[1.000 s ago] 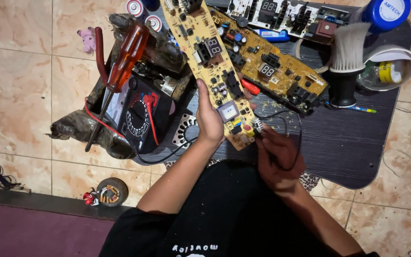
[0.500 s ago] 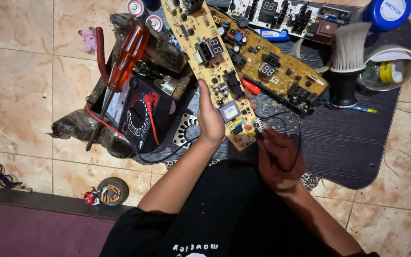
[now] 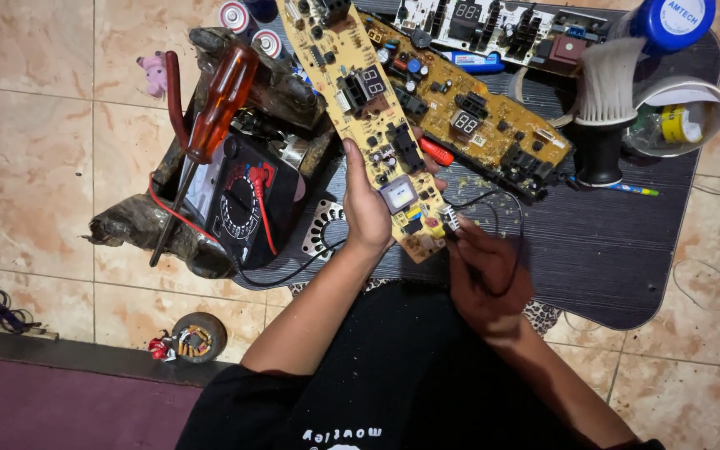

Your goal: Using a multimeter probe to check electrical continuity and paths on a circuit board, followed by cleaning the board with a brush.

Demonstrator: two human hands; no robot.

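- Head view: the left hand grips a long yellow circuit board by its near end, fingers clenched round the edge with the thumb on the component side; the board slants up and away above the dark table.
- The right hand is closed round a thin black probe lead, its tip pressed to the near corner of the held board, just beside a small white connector.
- A second circuit board, brownish with small number displays, lies flat on the table beyond the held one; a third, pale board lies at the table's far edge.
- A black multimeter with red leads rests at the left on a grimy dark tray, which also carries an orange-handled screwdriver laid slantwise over it.
- Batteries with red-and-silver ends stand at the tray's far side.
- A white-bristled brush stands upright on its black handle at the right of the table.
- Next to it a clear open container lies on its side; a yellow roll shows inside, the rest of its contents unclear.
- A blue-lidded jar stands closed at the far right corner, contents hidden.
- On the tiled floor near the left lies a small round coil part.
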